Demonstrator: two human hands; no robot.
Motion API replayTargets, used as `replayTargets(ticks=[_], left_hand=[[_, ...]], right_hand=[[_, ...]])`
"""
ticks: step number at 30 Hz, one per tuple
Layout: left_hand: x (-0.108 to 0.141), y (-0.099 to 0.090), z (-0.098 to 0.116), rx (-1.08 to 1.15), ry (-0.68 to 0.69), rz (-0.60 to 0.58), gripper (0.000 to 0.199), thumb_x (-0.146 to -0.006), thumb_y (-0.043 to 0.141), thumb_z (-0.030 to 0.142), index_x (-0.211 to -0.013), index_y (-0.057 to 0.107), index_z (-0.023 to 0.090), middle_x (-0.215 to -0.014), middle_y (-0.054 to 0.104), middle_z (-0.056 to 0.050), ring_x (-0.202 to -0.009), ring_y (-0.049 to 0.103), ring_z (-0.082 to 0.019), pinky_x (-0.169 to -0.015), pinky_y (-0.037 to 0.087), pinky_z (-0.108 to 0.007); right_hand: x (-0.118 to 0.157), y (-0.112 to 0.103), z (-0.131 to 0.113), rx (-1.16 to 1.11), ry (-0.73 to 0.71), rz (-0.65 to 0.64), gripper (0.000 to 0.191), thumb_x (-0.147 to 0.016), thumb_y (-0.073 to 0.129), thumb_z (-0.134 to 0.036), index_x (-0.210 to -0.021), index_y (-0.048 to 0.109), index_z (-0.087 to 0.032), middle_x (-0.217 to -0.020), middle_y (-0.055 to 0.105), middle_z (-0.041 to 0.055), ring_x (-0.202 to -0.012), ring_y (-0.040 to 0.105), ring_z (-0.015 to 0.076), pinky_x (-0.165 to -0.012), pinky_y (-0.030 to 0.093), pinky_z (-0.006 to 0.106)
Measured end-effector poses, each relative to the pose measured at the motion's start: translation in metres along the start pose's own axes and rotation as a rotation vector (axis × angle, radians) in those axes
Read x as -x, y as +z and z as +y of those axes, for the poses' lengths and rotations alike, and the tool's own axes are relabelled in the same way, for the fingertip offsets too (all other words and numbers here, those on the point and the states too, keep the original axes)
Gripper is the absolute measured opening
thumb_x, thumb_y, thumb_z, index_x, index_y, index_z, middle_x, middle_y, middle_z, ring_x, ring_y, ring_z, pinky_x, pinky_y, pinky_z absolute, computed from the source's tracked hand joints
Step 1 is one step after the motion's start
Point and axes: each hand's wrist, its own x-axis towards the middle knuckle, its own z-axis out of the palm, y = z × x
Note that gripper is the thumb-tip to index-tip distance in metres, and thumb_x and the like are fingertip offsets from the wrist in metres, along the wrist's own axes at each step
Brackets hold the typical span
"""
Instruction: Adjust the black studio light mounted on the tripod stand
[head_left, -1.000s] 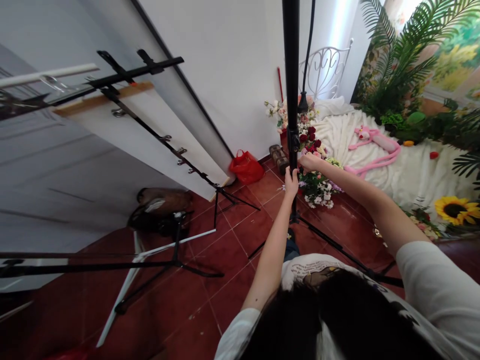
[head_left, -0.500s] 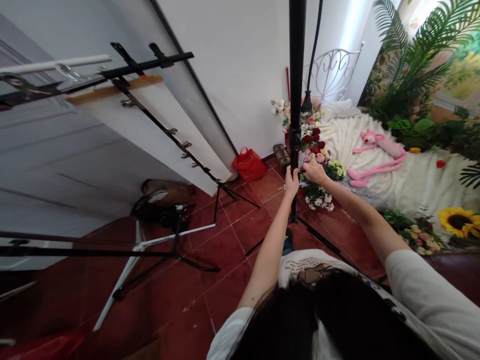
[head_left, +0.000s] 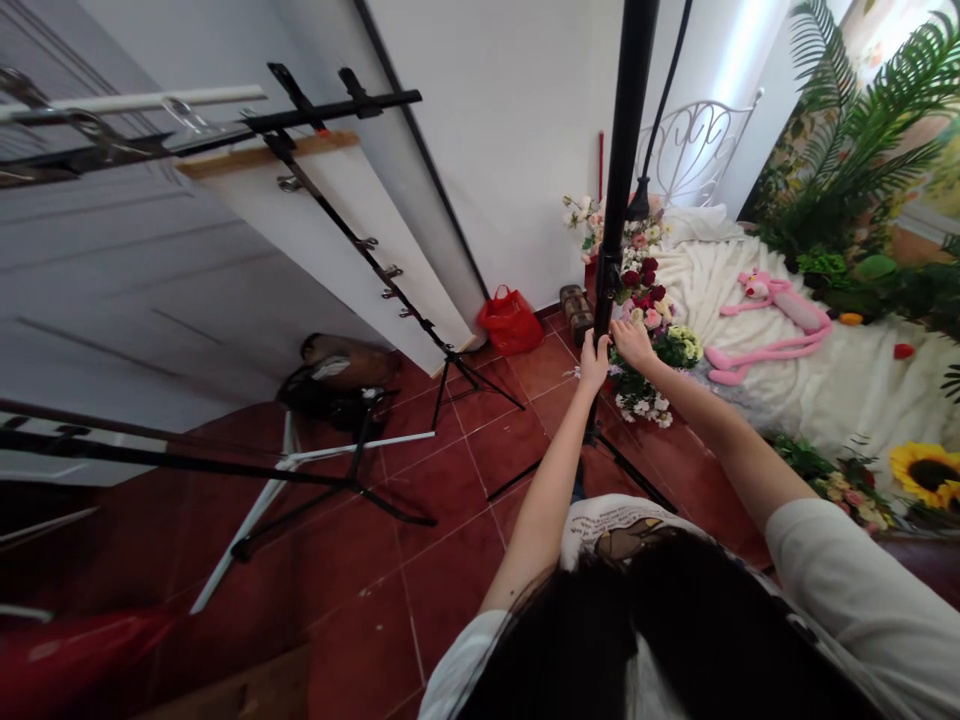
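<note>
A black light stand (head_left: pixel 622 140) rises in front of me, its pole leaning a little to the right toward the top and its legs spread on the floor. Around the pole, below a dark collar (head_left: pixel 609 275), my left hand (head_left: pixel 595 364) is closed. My right hand (head_left: pixel 634 346) is at the same height on the right side, its fingers curled against a small part of the stand that they mostly hide. A black cable with a plug (head_left: pixel 638 198) hangs beside the pole. Flowers (head_left: pixel 643 290) show just behind my hands.
Left, a black clip stand (head_left: pixel 341 225) holds a white board (head_left: pixel 255 215). Other stand legs (head_left: pixel 352 485) cross the red tiled floor. A red bag (head_left: pixel 511 320) lies by the wall. Right, a pink plush toy (head_left: pixel 795 310) rests on a white blanket (head_left: pixel 862 385), near a sunflower (head_left: pixel 924 472).
My view has swung slightly, so the surroundings sit further right in it. The pole appears more slanted. Both hands stay at the same place on the stand, the right fingers slightly shifted.
</note>
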Motion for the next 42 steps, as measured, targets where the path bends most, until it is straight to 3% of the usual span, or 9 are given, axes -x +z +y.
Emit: replayTargets(ticks=[3,10,16,23,26,30,33,37,42], left_hand=[[-0.001,0.000,0.001,-0.005,-0.005,0.008,0.055,-0.093,0.038,0.071,-0.104,0.058,0.021,-0.099,0.068,-0.009,-0.095,0.065,-0.019,-0.093,0.052,-0.034],[-0.003,0.000,0.001,-0.013,-0.010,0.021,0.063,-0.087,0.034,0.081,-0.092,0.055,0.022,-0.085,0.063,-0.006,-0.082,0.062,-0.018,-0.084,0.052,-0.033],[-0.003,-0.001,0.005,-0.017,-0.031,0.005,0.068,-0.082,0.032,0.087,-0.090,0.052,0.023,-0.082,0.060,-0.004,-0.077,0.059,-0.018,-0.081,0.051,-0.033],[-0.003,-0.001,0.002,-0.012,-0.039,0.000,0.067,-0.082,0.034,0.087,-0.093,0.054,0.024,-0.086,0.062,-0.005,-0.083,0.061,-0.019,-0.085,0.050,-0.034],[-0.002,-0.001,0.001,-0.013,-0.043,0.000,0.067,-0.084,0.033,0.085,-0.094,0.055,0.023,-0.088,0.063,-0.006,-0.084,0.061,-0.019,-0.086,0.051,-0.034],[-0.002,0.000,0.001,-0.017,-0.040,0.003,0.067,-0.084,0.033,0.084,-0.094,0.056,0.022,-0.089,0.063,-0.007,-0.085,0.062,-0.019,-0.088,0.052,-0.035],[-0.001,-0.001,0.002,-0.027,-0.045,0.013,0.066,-0.084,0.033,0.083,-0.094,0.055,0.022,-0.087,0.063,-0.006,-0.083,0.062,-0.019,-0.087,0.052,-0.035],[0.000,-0.002,0.004,-0.042,-0.041,0.018,0.067,-0.084,0.031,0.084,-0.094,0.055,0.023,-0.090,0.064,-0.007,-0.087,0.062,-0.019,-0.088,0.051,-0.034],[-0.001,-0.002,0.000,-0.024,-0.073,-0.001,0.066,-0.085,0.034,0.083,-0.099,0.058,0.023,-0.094,0.066,-0.009,-0.090,0.064,-0.020,-0.089,0.052,-0.035]], right_hand=[[0.001,-0.003,-0.001,-0.041,0.026,-0.025,0.044,-0.102,0.028,-0.016,-0.141,0.045,-0.008,-0.127,0.062,0.0230,-0.116,0.061,0.0284,-0.087,0.047,0.032],[-0.004,-0.038,0.018,-0.020,-0.203,-0.235,0.045,-0.091,0.061,-0.025,-0.133,0.053,-0.011,-0.133,0.060,0.0202,-0.115,0.065,0.0298,-0.086,0.052,0.033],[-0.016,-0.059,0.022,-0.003,-0.205,-0.329,0.048,-0.077,0.079,-0.020,-0.122,0.064,-0.016,-0.123,0.069,0.0134,-0.114,0.067,0.0281,-0.086,0.051,0.029],[0.010,-0.022,0.013,-0.119,-0.046,-0.013,0.028,-0.092,0.054,-0.016,-0.119,0.060,-0.013,-0.125,0.067,0.0170,-0.120,0.061,0.0260,-0.086,0.049,0.029],[0.034,-0.003,0.005,-0.170,0.051,0.078,0.034,-0.098,0.037,-0.016,-0.125,0.057,-0.011,-0.133,0.062,0.0189,-0.124,0.058,0.0239,-0.090,0.050,0.029],[0.071,0.022,-0.002,-0.233,0.082,0.075,0.048,-0.096,0.037,-0.017,-0.144,0.045,-0.012,-0.150,0.050,0.0183,-0.135,0.050,0.0241,-0.094,0.053,0.032],[0.090,0.032,0.001,-0.286,0.108,0.002,0.049,-0.092,0.045,-0.019,-0.141,0.049,-0.017,-0.150,0.049,0.0171,-0.136,0.049,0.0269,-0.097,0.054,0.038],[0.081,0.011,0.006,-0.436,0.146,0.191,0.050,-0.091,0.052,-0.030,-0.140,0.048,-0.016,-0.140,0.055,0.0189,-0.131,0.053,0.0289,-0.107,0.048,0.042],[0.021,-0.063,-0.009,-0.636,-0.043,0.447,0.079,-0.090,0.060,-0.053,-0.153,0.026,-0.019,-0.150,0.041,0.0196,-0.134,0.051,0.0291,-0.107,0.048,0.046]])
